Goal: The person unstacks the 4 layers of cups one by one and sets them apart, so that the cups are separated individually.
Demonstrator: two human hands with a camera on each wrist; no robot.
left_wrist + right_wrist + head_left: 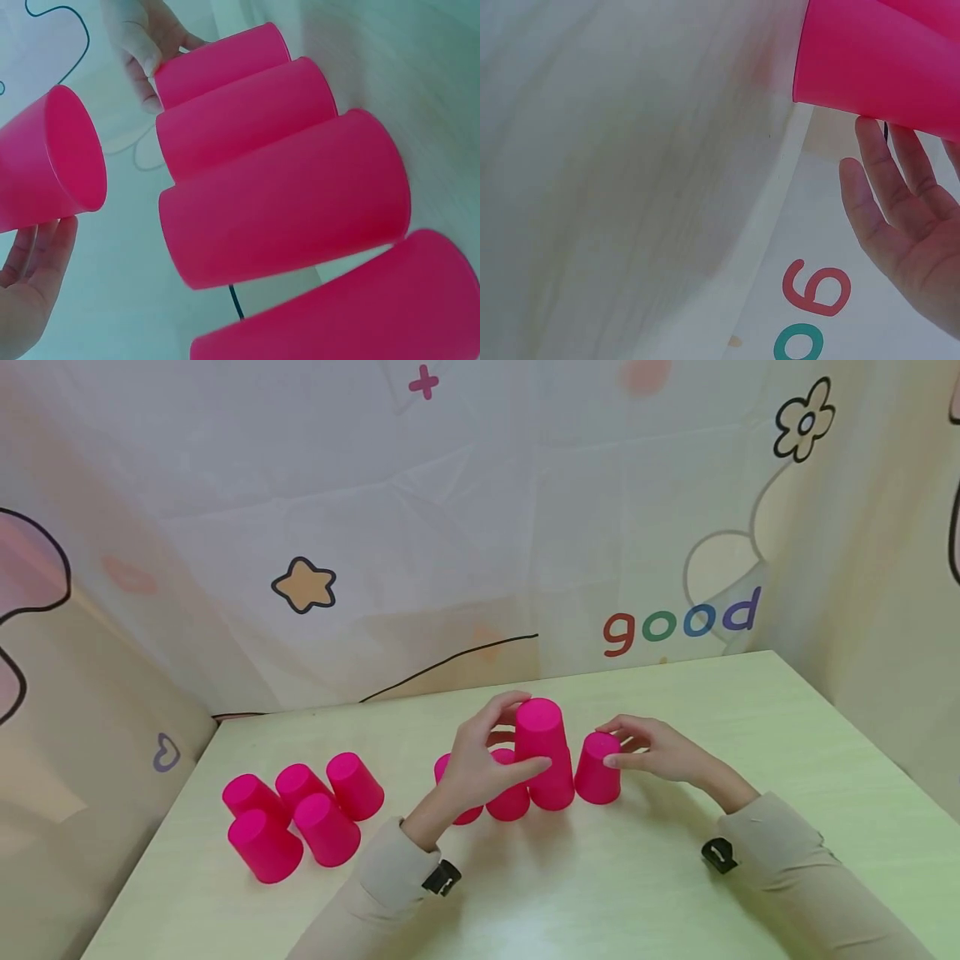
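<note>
My left hand [480,768] holds an upside-down pink cup [540,722] between thumb and fingers. In the left wrist view this held cup [37,165] is apart from the row of upside-down cups [285,199] on the table. My right hand [660,752] has its thumb and fingers about the upper part of the row's rightmost cup [597,772], which stands on the table. Left of that stand the third cup [552,795], a second [507,802] and an end cup [467,816], partly behind my left hand. The right wrist view has my right fingers [885,161] against a cup [877,60].
Several more upside-down pink cups [327,831] stand grouped on the left of the pale wooden table [600,893]. A printed cloth [450,527] hangs behind the table's back edge. Both wrists have a black strap piece [442,877] by the sleeve cuff.
</note>
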